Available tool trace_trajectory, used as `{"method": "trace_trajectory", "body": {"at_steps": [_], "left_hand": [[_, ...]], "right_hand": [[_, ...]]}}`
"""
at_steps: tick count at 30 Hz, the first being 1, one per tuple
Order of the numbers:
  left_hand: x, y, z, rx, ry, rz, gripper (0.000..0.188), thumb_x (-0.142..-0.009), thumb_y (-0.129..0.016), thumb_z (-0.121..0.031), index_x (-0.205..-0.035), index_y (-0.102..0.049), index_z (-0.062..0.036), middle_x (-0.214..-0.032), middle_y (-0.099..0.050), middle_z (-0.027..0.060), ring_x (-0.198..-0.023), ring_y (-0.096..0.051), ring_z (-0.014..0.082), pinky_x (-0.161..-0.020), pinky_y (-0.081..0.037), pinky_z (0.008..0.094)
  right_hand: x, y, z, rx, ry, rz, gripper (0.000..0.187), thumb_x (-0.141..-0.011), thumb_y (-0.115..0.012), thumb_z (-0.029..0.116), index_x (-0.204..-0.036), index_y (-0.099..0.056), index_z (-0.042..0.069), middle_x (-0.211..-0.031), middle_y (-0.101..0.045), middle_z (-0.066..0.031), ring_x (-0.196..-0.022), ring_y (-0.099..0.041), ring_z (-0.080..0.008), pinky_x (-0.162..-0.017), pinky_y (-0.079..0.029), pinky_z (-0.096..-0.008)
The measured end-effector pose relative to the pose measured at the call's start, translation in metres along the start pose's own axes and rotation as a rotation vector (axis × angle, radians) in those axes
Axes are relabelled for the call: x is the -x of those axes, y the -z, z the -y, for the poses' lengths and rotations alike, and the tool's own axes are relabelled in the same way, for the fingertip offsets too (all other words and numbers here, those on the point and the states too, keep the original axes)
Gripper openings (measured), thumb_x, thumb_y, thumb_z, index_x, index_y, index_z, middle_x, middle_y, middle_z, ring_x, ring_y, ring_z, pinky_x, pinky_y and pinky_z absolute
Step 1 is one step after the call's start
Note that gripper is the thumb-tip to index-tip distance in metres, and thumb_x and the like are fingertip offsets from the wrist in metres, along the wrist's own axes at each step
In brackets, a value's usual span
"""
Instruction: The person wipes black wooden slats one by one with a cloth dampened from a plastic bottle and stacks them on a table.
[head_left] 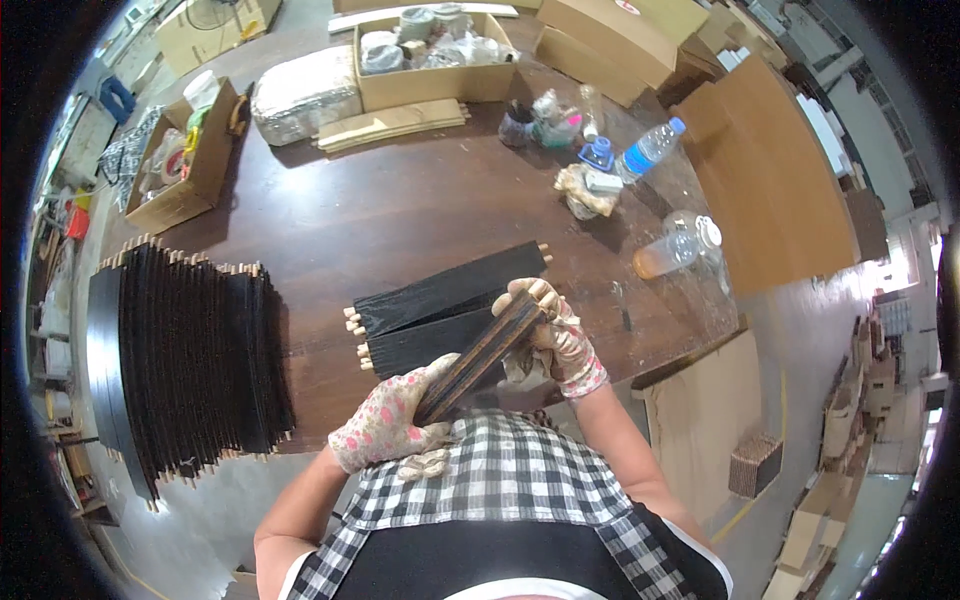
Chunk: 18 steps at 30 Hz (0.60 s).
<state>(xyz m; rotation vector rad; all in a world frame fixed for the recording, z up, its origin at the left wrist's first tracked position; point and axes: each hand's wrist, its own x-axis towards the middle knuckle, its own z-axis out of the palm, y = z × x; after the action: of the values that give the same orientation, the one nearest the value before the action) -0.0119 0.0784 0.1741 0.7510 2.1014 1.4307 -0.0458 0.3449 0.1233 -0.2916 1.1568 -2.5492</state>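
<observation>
Both hands wear pale gloves with pink floral dots. A black wooden board point(483, 358) with brown streaks along its narrow side slants up to the right in front of my chequered apron point(510, 465). My left hand point(392, 415) is closed around its lower end, near the apron. At the upper end, the fingers of my right hand point(555, 335) wrap over the board. Just beyond lie black boards point(445, 288) on the table, with pale wooden dowels poking out at their ends; my hands and the held board partly cover the nearer one.
At the left of the brown table point(340, 215) stands a long stack of black boards point(190, 360) with dowel ends. Bottles point(650, 150) and small items crowd the right side. Cardboard boxes point(430, 85) and a wrapped bundle point(305, 95) line the back; a large carton point(770, 170) stands right.
</observation>
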Motion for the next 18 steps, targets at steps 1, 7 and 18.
{"method": "trace_trajectory", "body": {"at_steps": [1, 7, 18], "left_hand": [[-0.002, -0.003, -0.003, 0.010, 0.000, 0.015, 0.078, -0.074, -0.073, -0.012, -0.143, -0.039, -0.0008, -0.122, -0.059, 0.0254, -0.114, -0.059, 0.0373, -0.096, -0.046, 0.0404], [-0.006, -0.003, -0.012, -0.270, 0.077, 0.030, 0.068, -0.074, -0.076, -0.016, -0.134, -0.046, -0.0032, -0.117, -0.060, 0.0215, -0.104, -0.061, 0.0387, -0.087, -0.051, 0.0444], [-0.063, 0.036, -0.001, -0.862, -0.008, -0.163, 0.061, -0.072, -0.075, -0.013, -0.128, -0.051, -0.0068, -0.109, -0.057, 0.0148, -0.099, -0.057, 0.0329, -0.085, -0.049, 0.0425]], "right_hand": [[0.006, 0.003, -0.001, -0.063, 0.002, -0.007, 0.054, -0.077, -0.081, 0.021, -0.122, -0.055, 0.008, -0.124, -0.056, -0.0070, -0.113, -0.056, -0.0183, -0.097, -0.048, -0.0336], [0.020, 0.036, -0.028, -0.041, 0.020, -0.167, 0.056, -0.089, -0.070, 0.026, -0.132, -0.044, 0.001, -0.114, -0.060, -0.0087, -0.105, -0.059, -0.0167, -0.093, -0.051, -0.0308], [0.093, -0.011, -0.018, -0.043, -0.280, -0.588, 0.038, -0.099, -0.049, 0.031, -0.126, -0.050, 0.004, -0.123, -0.058, -0.0148, -0.098, -0.066, -0.0266, -0.084, -0.059, -0.0399]]}}
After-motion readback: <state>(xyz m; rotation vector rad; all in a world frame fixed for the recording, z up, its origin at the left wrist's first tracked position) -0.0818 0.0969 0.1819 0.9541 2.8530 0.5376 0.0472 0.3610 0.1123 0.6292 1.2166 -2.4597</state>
